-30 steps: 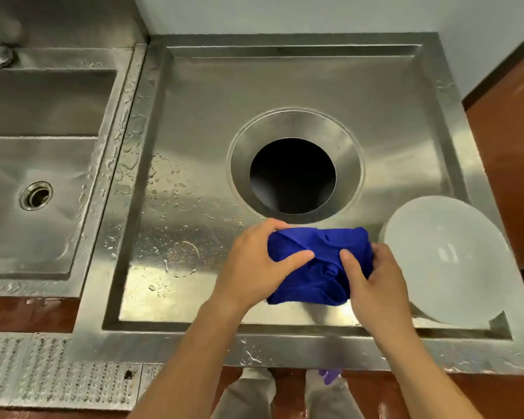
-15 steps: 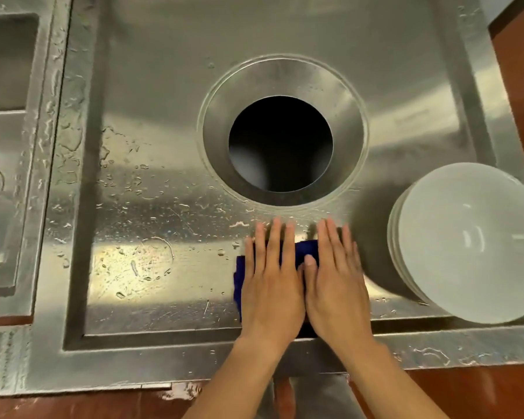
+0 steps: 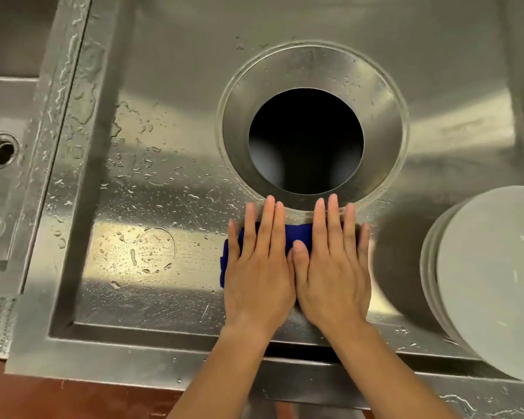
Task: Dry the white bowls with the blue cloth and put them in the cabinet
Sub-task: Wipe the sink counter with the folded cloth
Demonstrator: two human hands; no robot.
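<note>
The blue cloth [image 3: 297, 235] lies on the wet steel counter [image 3: 152, 267], just below the round hole. My left hand [image 3: 259, 267] and my right hand [image 3: 333, 267] lie flat on top of it, side by side, fingers straight and pointing away from me. Only strips of the cloth show between and beside the hands. A stack of white bowls [image 3: 493, 282] stands at the right, close to my right hand but apart from it. The cabinet is not in view.
A round chute hole [image 3: 306, 140] with a sloped steel collar opens right above my fingertips. A sink basin with a drain [image 3: 0, 151] lies at the left. Water drops cover the counter's left part. A raised lip runs along the counter's near edge.
One second ago both hands held the bunched cloth above the counter. They have since laid it down and flattened on it, and the view has moved closer.
</note>
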